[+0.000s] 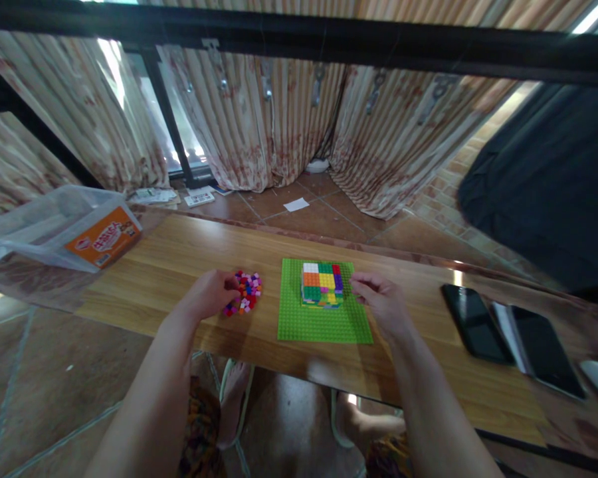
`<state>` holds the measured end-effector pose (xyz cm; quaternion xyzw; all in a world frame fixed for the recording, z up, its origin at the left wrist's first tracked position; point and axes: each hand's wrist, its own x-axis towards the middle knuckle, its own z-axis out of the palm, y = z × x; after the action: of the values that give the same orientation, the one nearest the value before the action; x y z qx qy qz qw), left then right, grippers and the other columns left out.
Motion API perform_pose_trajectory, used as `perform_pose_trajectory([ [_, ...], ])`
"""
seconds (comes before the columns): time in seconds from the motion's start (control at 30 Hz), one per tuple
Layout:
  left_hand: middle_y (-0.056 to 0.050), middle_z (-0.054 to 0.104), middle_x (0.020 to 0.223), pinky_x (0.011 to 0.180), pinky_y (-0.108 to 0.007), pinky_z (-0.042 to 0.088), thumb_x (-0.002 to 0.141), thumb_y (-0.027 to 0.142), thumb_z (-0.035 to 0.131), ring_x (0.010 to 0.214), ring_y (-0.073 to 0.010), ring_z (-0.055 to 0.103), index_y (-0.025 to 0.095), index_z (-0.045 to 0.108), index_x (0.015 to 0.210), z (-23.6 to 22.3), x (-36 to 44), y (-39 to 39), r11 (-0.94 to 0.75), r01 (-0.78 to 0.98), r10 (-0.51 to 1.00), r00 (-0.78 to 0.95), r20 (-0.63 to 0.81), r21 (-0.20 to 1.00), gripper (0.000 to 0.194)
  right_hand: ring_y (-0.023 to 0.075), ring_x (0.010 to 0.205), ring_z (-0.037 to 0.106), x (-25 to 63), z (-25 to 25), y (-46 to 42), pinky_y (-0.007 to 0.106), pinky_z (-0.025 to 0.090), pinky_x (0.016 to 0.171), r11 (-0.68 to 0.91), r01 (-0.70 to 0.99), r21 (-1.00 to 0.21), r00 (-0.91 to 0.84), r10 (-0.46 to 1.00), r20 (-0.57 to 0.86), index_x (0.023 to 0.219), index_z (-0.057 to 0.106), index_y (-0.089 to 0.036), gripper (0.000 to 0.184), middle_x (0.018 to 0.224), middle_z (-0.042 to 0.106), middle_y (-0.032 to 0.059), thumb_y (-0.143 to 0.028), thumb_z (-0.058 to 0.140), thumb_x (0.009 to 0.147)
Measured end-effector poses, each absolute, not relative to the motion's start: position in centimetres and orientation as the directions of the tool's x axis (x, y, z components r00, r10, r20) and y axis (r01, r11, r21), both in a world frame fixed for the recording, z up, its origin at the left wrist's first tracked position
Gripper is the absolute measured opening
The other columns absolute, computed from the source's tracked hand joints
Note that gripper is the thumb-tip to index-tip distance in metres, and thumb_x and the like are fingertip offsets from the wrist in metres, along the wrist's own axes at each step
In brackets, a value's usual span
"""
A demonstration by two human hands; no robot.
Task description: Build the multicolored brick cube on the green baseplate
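Observation:
My left hand (215, 292) is at the left side of a pile of small loose toy bricks (250, 287), mostly pink, red, orange and purple. Its fingers curve over the pile's edge, with a gap between thumb and forefinger. On a green baseplate (323, 326) stands a block built of toy bricks (321, 285), its top patched in white, yellow, green, orange, red and purple. Just right of this block, above the baseplate's right edge, my right hand (379, 299) has its thumb and fingertips pinched together. Anything between those fingertips is too small to make out.
The wooden board (179, 265) lies across the front. A clear plastic box (64, 226) with an orange label stands at its left end. Toward the right lie a black phone (477, 323) and a second dark device (547, 348). Patterned curtains (259, 126) hang behind.

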<state>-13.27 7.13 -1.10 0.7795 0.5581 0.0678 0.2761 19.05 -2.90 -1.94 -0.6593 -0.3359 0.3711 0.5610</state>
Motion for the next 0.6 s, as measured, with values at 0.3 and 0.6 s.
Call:
perform_pose_trajectory([
  [0.3, 0.000, 0.064, 0.060, 0.055, -0.023, 0.033, 0.070, 0.017, 0.057, 0.058, -0.0130, 0.056, 0.017, 0.064, 0.064, -1.04, -12.57, 6.60, -0.279, 0.835, 0.923, 0.369, -0.108, 0.474, 0.009, 0.0130, 0.060, 0.057, 18.81, -1.90, -2.70, 0.025, 0.045, 0.055, -0.155, 0.028, -0.987, 0.510, 0.852, -0.120, 0.078, 0.073, -0.018, 0.039, 0.069, 0.069, 0.0025, -0.044, 0.080, 0.050],
  [0.6, -0.001, 0.066, 0.063, 0.057, -0.023, 0.037, 0.071, 0.021, 0.061, 0.059, -0.0136, 0.057, 0.017, 0.065, 0.070, -0.76, -12.85, 6.51, -0.202, 0.766, 0.942, 0.322, -0.093, 0.611, 0.006, 0.0140, 0.061, 0.059, 19.34, -2.52, -2.68, 0.026, 0.046, 0.055, -0.158, 0.060, -0.986, 0.507, 0.855, -0.107, 0.079, 0.074, -0.018, 0.037, 0.069, 0.069, 0.0025, -0.042, 0.080, 0.051],
])
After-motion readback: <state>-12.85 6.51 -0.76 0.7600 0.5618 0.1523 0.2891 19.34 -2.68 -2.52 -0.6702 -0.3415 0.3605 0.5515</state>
